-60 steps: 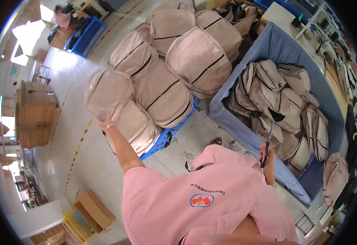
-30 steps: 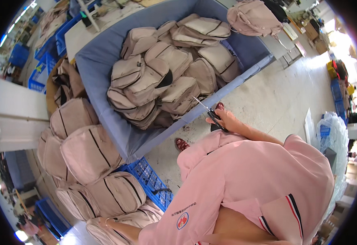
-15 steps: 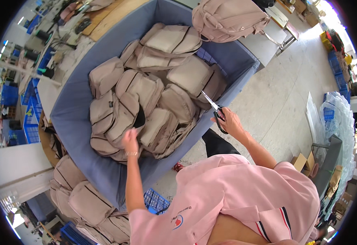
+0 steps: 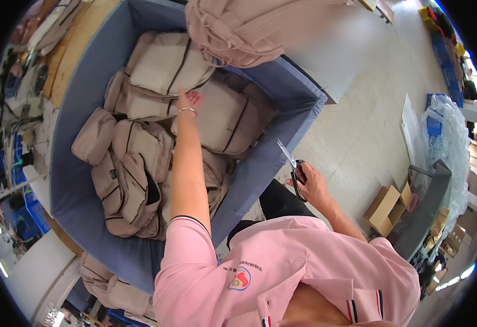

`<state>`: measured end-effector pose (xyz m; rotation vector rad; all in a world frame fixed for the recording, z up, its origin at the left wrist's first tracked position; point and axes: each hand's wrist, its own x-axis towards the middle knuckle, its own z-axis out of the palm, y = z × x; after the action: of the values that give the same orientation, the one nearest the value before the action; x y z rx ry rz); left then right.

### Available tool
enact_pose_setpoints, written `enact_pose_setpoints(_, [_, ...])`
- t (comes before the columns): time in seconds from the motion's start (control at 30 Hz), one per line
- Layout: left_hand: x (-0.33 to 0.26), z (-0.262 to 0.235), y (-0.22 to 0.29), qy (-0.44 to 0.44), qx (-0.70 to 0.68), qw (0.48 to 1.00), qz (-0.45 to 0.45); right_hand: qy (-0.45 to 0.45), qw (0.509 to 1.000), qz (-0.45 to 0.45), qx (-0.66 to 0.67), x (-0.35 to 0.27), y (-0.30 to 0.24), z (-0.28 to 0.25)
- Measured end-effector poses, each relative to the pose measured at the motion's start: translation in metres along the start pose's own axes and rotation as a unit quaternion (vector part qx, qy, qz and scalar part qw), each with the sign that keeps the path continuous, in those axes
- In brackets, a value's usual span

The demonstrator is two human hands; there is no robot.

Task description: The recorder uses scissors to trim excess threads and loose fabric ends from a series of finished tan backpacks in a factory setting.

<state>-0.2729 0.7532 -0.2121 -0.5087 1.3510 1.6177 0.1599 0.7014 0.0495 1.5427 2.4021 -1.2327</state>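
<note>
My left hand [image 4: 187, 101] reaches out over a big blue fabric bin [image 4: 80, 196], fingers spread, resting on a beige backpack [image 4: 225, 117] near the top of the heap. A bracelet sits on that wrist. My right hand [image 4: 310, 184] is held low beside the bin's near right wall, closed around the black handles of a pair of scissors [image 4: 292, 167] whose blades point up and left. Several more beige backpacks [image 4: 137, 180] fill the bin.
More beige backpacks [image 4: 238, 27] lie on a surface beyond the bin. A further stack [image 4: 107, 286] sits on the floor at the lower left. Cardboard boxes [image 4: 388, 204] and clear plastic wrap [image 4: 445, 141] stand on the grey floor at the right. A wooden bench with clutter runs along the left.
My view has swung from the floor stack of backpacks to the blue bin. My left hand has stretched farther across the bin onto a backpack. The right hand keeps holding the scissors.
</note>
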Motion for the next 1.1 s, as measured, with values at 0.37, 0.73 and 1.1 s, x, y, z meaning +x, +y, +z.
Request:
enact_pose_setpoints(0.37, [-0.057, -0.08, 0.096, -0.025, 0.004, 0.989, 0.146, 0.094, 0.991, 0.034, 0.092, -0.012, 0.06, -0.002])
enact_pose_setpoints(0.73, [-0.49, -0.217, -0.037, -0.08, -0.05, 0.965, 0.243, -0.084, 0.883, 0.036, 0.461, -0.068, -0.022, 0.058])
enact_pose_setpoints(1.1, [-0.606, -0.395, -0.232, 0.07, 0.205, 0.97, 0.109, -0.148, 0.949, -0.152, 0.234, -0.172, -0.038, 0.144])
